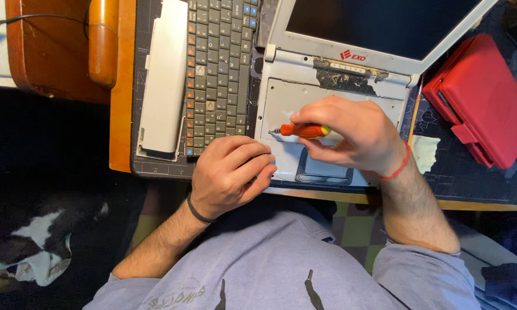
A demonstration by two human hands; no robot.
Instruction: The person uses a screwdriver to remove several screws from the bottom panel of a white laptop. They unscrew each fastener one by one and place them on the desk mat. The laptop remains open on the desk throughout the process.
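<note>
In the middle of the frame the right hand is grasping an orange screwdriver over the white laptop. The left hand, loosely curled and holding nothing, rests on the laptop's lower left edge, below the removed keyboard.

Two hands are at work: the left hand and the right hand. There is one screwdriver with an orange handle. One white laptop lies open at the near edge of the tabletop. One loose grey keyboard and one long white battery pack lie beside it. One red case sits toward the right edge. Each wrist wears one band, so two bands.
</note>
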